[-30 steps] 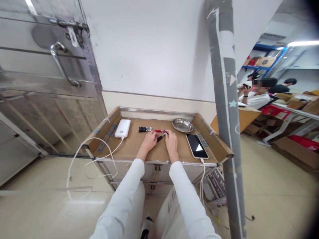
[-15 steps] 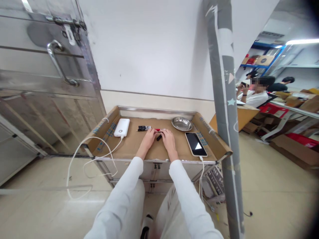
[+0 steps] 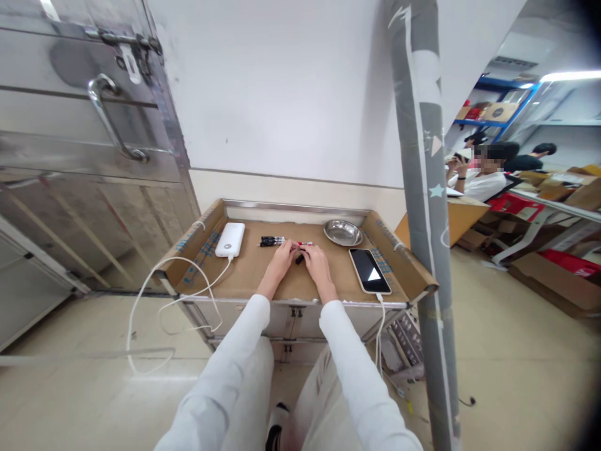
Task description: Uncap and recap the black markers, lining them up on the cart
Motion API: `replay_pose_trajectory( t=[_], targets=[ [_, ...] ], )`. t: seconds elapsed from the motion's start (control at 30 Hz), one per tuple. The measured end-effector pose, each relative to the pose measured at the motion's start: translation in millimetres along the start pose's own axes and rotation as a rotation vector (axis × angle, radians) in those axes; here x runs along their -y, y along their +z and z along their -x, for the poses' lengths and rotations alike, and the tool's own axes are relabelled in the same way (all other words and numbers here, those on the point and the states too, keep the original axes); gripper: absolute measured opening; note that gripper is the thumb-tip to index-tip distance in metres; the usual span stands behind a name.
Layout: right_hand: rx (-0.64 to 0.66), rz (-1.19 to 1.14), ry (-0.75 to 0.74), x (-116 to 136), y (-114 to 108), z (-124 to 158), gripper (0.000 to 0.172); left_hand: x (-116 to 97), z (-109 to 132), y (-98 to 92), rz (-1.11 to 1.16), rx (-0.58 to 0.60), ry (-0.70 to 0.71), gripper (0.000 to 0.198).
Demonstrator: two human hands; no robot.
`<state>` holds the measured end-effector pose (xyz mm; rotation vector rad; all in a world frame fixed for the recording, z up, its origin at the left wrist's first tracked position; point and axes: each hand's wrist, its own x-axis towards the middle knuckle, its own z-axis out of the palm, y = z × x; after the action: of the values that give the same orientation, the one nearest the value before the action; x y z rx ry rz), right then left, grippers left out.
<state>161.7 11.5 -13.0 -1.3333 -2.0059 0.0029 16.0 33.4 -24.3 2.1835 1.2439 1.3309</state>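
My left hand (image 3: 282,258) and my right hand (image 3: 316,260) meet over the middle of the cardboard-lined table top. Their fingers are closed, and the fingertips pinch together around something small that I cannot make out. A short black piece (image 3: 299,259) lies between the hands, just below the fingertips. Behind my left hand rest several black pens (image 3: 271,241) side by side. Part of a red pen (image 3: 307,243) shows beyond the fingertips, the rest hidden by my hands.
A shiny metal bowl (image 3: 343,233) stands at the back right, with a cabled phone (image 3: 369,272) in front. On the left lies a white power bank (image 3: 230,240) with its cable looping over the edge. Cardboard side walls (image 3: 399,255) border the top. A grey wrapped pole (image 3: 434,250) rises at right.
The fingertips have drawn slightly closer together, and less of the red pen shows behind them. Both hands stay over the same spot; the other things on the table have not moved.
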Motion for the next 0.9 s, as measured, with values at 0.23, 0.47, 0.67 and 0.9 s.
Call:
replay_pose_trajectory(
  t=[0.23,0.47,0.67,0.9],
  targets=[
    [-0.033,0.131,0.086,3.3,-3.5,1.4,0.027,-10.8,4.5,-1.9,-0.004,0.061,-0.035,0.025],
    [-0.163,0.197,0.229,1.8,-2.8,0.3,0.026,-14.6,5.5,-1.6,-0.356,0.257,0.047,0.033],
    [-0.167,0.248,0.296,-2.5,-1.0,1.4,0.025,-17.7,4.9,-3.6,-0.568,0.174,-0.028,0.022],
    [-0.132,0.236,0.285,-1.3,-2.9,2.7,0.027,-17.8,7.3,-5.3,-0.719,0.051,-0.092,0.028]
  ],
)
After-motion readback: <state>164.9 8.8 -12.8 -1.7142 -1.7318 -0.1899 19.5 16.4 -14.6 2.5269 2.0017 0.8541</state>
